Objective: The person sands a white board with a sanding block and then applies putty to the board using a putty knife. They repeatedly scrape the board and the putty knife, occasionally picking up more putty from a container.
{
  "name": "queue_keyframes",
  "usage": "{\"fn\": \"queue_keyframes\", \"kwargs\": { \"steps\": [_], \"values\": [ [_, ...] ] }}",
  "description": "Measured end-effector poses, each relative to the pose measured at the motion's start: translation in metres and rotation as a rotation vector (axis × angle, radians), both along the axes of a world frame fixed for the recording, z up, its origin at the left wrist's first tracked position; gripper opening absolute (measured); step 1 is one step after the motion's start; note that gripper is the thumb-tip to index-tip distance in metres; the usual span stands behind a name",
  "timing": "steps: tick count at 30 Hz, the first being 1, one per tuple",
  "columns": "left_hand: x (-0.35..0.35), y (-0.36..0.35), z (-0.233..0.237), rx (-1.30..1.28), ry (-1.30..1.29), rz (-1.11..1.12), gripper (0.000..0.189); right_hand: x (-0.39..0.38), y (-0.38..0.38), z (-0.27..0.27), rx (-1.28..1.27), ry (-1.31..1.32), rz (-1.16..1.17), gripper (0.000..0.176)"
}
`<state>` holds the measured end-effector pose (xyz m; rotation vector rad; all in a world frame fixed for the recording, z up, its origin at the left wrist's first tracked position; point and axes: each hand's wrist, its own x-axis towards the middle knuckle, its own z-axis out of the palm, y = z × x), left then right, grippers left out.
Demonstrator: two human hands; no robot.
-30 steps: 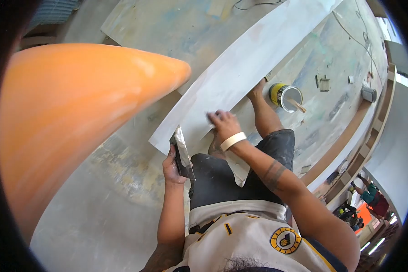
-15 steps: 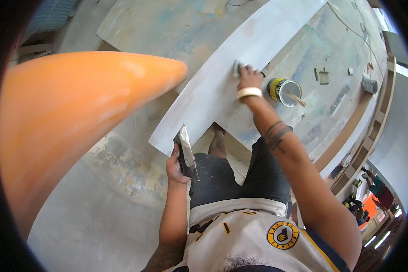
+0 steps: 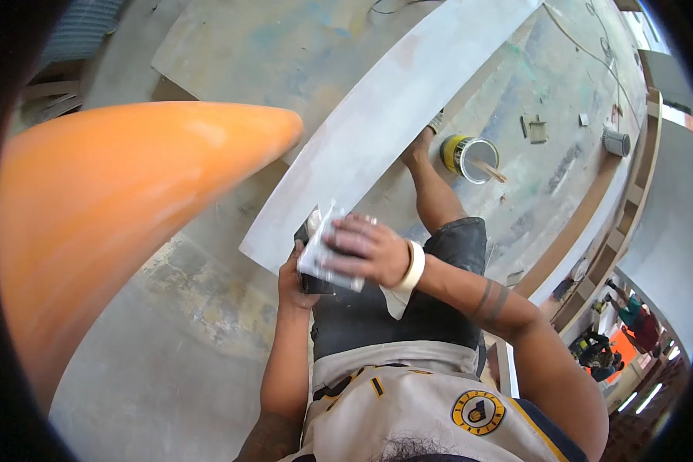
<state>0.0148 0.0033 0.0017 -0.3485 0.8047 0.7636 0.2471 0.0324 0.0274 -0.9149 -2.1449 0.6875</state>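
My left hand [image 3: 290, 283] is closed around the edge of a dark flat plate [image 3: 309, 223] whose face has a shiny grey-white coating. Across that plate, my right hand [image 3: 369, 254] presses a pale grey flat spreader [image 3: 319, 266], fingers laid over its face. The spreader hides most of the plate. Just beyond both hands is the near end of a long white-grey board [image 3: 346, 146], smeared with a pale coating.
A large orange curved shape [image 3: 146, 169] juts in from the left. Right of the board stands an open can [image 3: 458, 156] with a stick in it. A smaller can [image 3: 616, 142] is farther right. Other people [image 3: 633, 317] appear far off at the lower right.
My right hand has come back from the middle of the board, bringing the spreader onto the plate in my left hand. The left hand stays nearly in place.
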Motion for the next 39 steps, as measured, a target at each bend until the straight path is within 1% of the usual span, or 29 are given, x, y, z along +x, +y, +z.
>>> {"fn": "queue_keyframes", "kwargs": {
  "steps": [1,2,3,5,6,8,9,10,11,12,13,14,15,17,18,19,20,21,22,24,25,26,28,29,31,33,36,37,39],
  "values": [
    [0.006,0.005,-0.002,-0.017,-0.042,-0.02,0.044,0.001,-0.006,0.003,0.051,-0.054,0.033,0.059],
    [0.011,0.008,-0.004,0.052,-0.028,-0.029,0.046,0.003,-0.008,0.004,0.106,-0.111,0.066,0.056],
    [0.017,0.013,0.0,0.123,0.075,-0.068,0.046,0.011,-0.012,-0.008,0.044,-0.022,0.048,0.053],
    [0.033,0.029,0.013,0.256,0.257,-0.094,0.044,0.031,-0.003,-0.02,0.019,-0.137,-0.056,0.054],
    [0.03,0.031,0.01,0.263,0.248,-0.094,0.044,0.043,0.009,-0.025,-0.011,-0.19,-0.107,0.055],
    [0.014,0.027,0.006,0.243,0.144,-0.02,0.045,0.082,0.045,-0.039,-0.049,-0.528,-0.108,0.058],
    [0.013,0.029,0.01,0.17,0.143,0.017,0.044,0.107,0.061,-0.073,-0.105,-0.553,-0.192,0.061],
    [0.017,0.031,0.019,0.136,0.217,0.033,0.043,0.135,0.077,-0.109,-0.164,-0.574,-0.28,0.064],
    [0.016,0.028,0.018,0.132,0.22,0.035,0.042,0.165,0.103,-0.115,-0.279,-0.582,-0.388,0.065],
    [0.011,0.023,0.013,0.132,0.23,0.035,0.042,0.195,0.128,-0.127,-0.212,-0.614,-0.516,0.066],
    [0.007,0.018,0.008,0.131,0.241,0.035,0.042,0.227,0.157,-0.14,-0.187,-0.775,-0.595,0.065],
    [0.001,0.01,-0.001,0.108,0.213,0.014,0.042,0.265,0.187,-0.17,-0.138,-0.794,-0.682,0.067],
    [0.0,0.009,-0.002,0.093,0.206,-0.002,0.042,0.299,0.213,-0.184,-0.112,-0.827,-0.753,0.062],
    [0.009,0.011,0.007,0.091,0.198,-0.007,0.042,0.326,0.255,-0.174,-0.335,-0.92,-0.951,0.058],
    [0.019,0.014,0.017,0.102,0.197,0.003,0.042,0.337,0.272,-0.173,-0.443,-0.97,-0.992,0.056],
    [0.027,0.017,0.024,0.002,0.214,0.055,0.042,0.34,0.277,-0.164,-0.491,-0.95,-0.996,0.053],
    [0.027,0.014,0.02,-0.003,0.223,0.043,0.042,0.339,0.28,-0.174,-0.45,-0.899,-1.021,0.051],
    [0.026,0.011,0.012,0.03,0.17,0.028,0.041,0.34,0.287,-0.19,-0.502,-0.879,-1.003,0.049],
    [0.027,0.011,0.01,0.059,0.114,0.014,0.041,0.329,0.288,-0.192,-0.554,-0.863,-0.985,0.048],
    [0.038,0.013,0.015,0.025,0.104,0.022,0.042,0.286,0.256,-0.196,-0.359,-0.955,-1.058,0.039],
    [0.05,0.022,0.026,-0.089,0.218,0.03,0.042,0.261,0.238,-0.187,-0.409,-0.933,-1.022,0.039],
    [0.056,0.028,0.032,-0.197,0.331,0.041,0.043,0.239,0.222,-0.19,-0.366,-0.911,-1.022,0.041],
    [0.044,0.017,0.015,0.018,0.223,-0.014,0.043,0.196,0.191,-0.194,-0.445,-0.841,-0.975,0.046],
    [0.054,0.027,0.027,-0.094,0.305,0.028,0.043,0.176,0.173,-0.202,-0.43,-0.834,-0.976,0.052],
    [0.054,0.028,0.032,-0.202,0.38,0.063,0.043,0.135,0.138,-0.192,-0.412,-0.831,-0.924,0.056],
    [0.037,0.018,0.019,-0.007,0.21,0.01,0.043,0.104,0.111,-0.189,-0.415,-0.79,-0.865,0.053],
    [0.026,0.012,0.012,0.041,0.179,-0.017,0.042,0.053,0.074,-0.174,-0.44,-0.719,-0.81,0.044],
    [0.022,0.012,0.011,0.046,0.122,0.0,0.041,0.039,0.058,-0.179,-0.477,-0.706,-0.755,0.043],
    [0.018,0.011,0.009,0.057,0.05,0.036,0.04,0.015,0.033,-0.16,-0.446,-0.733,-0.621,0.045]
  ]
}}
